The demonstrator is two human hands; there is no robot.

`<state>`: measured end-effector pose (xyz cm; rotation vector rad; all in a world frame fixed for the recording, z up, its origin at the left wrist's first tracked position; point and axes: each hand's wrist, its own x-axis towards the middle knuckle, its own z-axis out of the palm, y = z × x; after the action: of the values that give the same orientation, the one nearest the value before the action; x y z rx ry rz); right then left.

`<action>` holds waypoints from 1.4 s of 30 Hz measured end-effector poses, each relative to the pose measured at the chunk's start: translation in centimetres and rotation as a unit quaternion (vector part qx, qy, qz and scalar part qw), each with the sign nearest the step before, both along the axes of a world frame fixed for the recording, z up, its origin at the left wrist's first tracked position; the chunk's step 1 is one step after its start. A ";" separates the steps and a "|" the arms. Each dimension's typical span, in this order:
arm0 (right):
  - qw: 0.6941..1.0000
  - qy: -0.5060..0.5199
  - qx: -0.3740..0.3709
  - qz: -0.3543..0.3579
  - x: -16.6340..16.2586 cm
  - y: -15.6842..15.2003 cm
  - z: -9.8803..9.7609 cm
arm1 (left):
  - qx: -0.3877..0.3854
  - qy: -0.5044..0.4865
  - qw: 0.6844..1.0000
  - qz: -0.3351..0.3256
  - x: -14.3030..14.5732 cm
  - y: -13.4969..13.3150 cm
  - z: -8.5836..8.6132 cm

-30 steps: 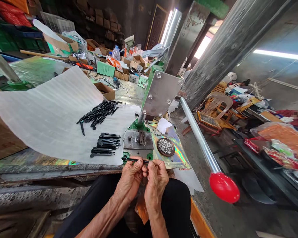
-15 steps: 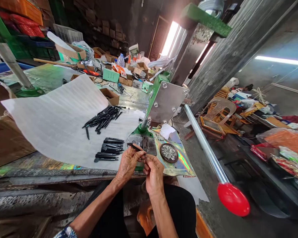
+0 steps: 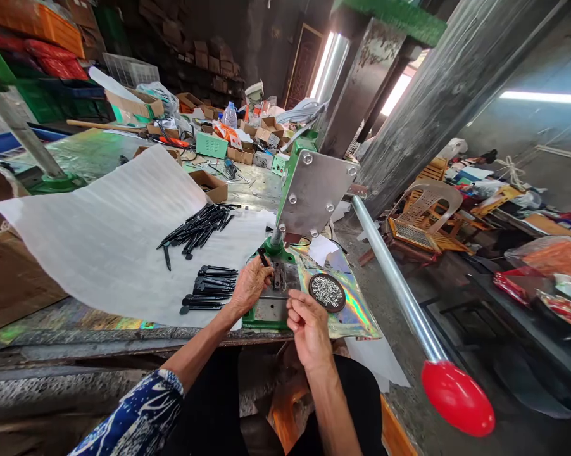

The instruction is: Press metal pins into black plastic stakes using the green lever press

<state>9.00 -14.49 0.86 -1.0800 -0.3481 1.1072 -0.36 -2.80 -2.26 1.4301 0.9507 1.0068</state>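
Observation:
My left hand (image 3: 251, 284) pinches a slim black plastic stake (image 3: 263, 256) by the metal fixture (image 3: 279, 277) on the press base. My right hand (image 3: 309, 322) hovers just right of the base, fingers curled together; whatever lies at its fingertips is too small to make out. Beside it on the right stands a round brown dish (image 3: 326, 292) of small silvery metal pins. Left of my left hand, a row of black stakes (image 3: 210, 288) lies on white sheeting (image 3: 124, 253), with a looser pile of stakes (image 3: 195, 227) behind. The hand press (image 3: 314, 196) rises in front of me.
The press's long steel lever (image 3: 394, 272) slants down to the right, ending in a red knob (image 3: 458, 398). A cardboard box (image 3: 19, 272) stands at the left edge. Small boxes, tools and a green device (image 3: 212, 144) crowd the back of the bench.
My hands have come apart. The left one has moved forward to the press fixture with the stake, now tilted more upright; the right one has drawn back and to the right.

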 end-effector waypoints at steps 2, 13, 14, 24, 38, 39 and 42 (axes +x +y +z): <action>1.000 0.000 0.018 -0.001 1.3 -1.7 2.2 | 0.006 0.021 1.000 0.001 0.3 0.6 -0.2; 0.990 -0.108 0.056 0.065 8.4 -7.5 9.8 | 0.025 0.052 0.998 -0.004 0.5 1.4 -1.5; 0.991 -0.113 0.055 0.053 8.1 -7.8 10.2 | 0.027 0.054 0.998 -0.004 0.5 1.5 -1.5; 0.987 -0.150 0.038 -0.039 4.1 -9.2 12.9 | 0.033 0.065 0.997 -0.018 0.3 1.5 -1.1; 0.987 -0.161 -0.002 -0.011 5.8 -10.0 13.1 | 0.174 0.281 0.943 -0.050 0.3 2.0 0.1; 0.986 -0.168 -0.008 -0.006 6.0 -10.1 13.2 | 0.181 0.305 0.933 -0.057 0.4 2.0 0.3; 0.983 -0.182 -0.026 0.002 6.5 -10.2 13.4 | 0.197 0.361 0.909 -0.073 0.4 2.0 0.5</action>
<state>15.49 -24.67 14.28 -1.3302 -0.6125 0.9232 0.09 -0.78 -1.77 2.2657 1.1706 0.5595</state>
